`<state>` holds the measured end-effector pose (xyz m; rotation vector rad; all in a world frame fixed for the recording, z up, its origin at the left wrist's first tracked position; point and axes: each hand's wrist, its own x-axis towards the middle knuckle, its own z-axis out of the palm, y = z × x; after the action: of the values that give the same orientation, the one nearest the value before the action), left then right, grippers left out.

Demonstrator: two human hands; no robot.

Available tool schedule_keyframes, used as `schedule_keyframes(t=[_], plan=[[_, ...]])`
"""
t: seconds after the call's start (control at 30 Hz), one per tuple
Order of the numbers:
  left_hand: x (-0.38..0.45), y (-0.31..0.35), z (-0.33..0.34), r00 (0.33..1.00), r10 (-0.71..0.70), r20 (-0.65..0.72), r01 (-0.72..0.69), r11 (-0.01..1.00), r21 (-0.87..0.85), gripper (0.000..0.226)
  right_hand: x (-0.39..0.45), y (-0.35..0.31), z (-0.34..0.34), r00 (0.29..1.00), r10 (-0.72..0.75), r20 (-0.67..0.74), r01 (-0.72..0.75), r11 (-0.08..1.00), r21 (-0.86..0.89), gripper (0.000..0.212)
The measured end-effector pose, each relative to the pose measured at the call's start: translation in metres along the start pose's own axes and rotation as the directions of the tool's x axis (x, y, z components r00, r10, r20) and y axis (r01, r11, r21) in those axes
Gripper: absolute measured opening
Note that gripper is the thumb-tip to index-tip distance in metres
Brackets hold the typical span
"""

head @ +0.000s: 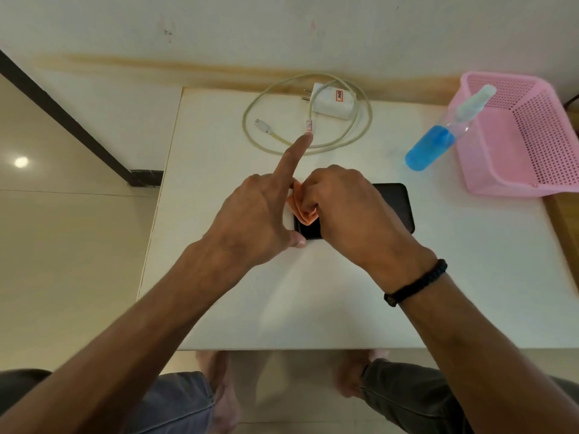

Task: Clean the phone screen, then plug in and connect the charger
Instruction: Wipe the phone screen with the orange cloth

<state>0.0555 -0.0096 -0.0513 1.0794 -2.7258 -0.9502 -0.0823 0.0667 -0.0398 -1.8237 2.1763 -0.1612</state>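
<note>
A black phone [395,204] lies flat, screen up, in the middle of the white table [313,302]. My right hand [347,211] grips a folded orange cloth [302,211] and presses it on the left part of the screen. My left hand [260,214] steadies the phone's left end, thumb at its near corner, index finger stretched out straight toward the back. The white charger [335,103] and its coiled cable [282,145] lie at the back of the table, untouched.
A spray bottle [430,148] of blue liquid lies tilted at the right, leaning on a pink plastic basket [517,136]. The table stands against the wall. My knees and bare feet show below its front edge.
</note>
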Motion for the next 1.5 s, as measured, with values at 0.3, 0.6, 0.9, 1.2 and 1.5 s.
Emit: schedule_keyframes(t=[0.3,0.6,0.9,1.2,1.5], plan=[[0.001,0.002,0.000,1.000,-0.030,0.005,0.029,0.998,0.061,0.144,-0.007,0.024,-0.023,0.944,0.329,-0.010,-0.329,0.944,-0.027,0.026],[0.000,0.002,-0.001,1.000,-0.027,0.003,0.027,0.995,0.096,0.137,-0.022,0.052,-0.037,0.875,0.476,-0.086,-0.483,0.869,-0.105,0.024],[0.001,0.001,0.001,0.999,-0.033,-0.007,0.034,0.988,0.152,0.137,-0.034,0.059,-0.036,0.821,0.566,-0.076,-0.570,0.819,-0.062,0.029],[0.000,0.000,-0.001,0.998,-0.057,-0.024,0.058,0.997,0.042,0.147,-0.025,0.036,-0.026,0.838,0.546,0.020,-0.546,0.836,0.052,0.028],[-0.003,-0.001,0.001,1.000,-0.016,-0.014,0.016,1.000,-0.008,0.143,0.000,-0.010,-0.013,0.900,0.433,0.052,-0.436,0.890,0.137,0.020]])
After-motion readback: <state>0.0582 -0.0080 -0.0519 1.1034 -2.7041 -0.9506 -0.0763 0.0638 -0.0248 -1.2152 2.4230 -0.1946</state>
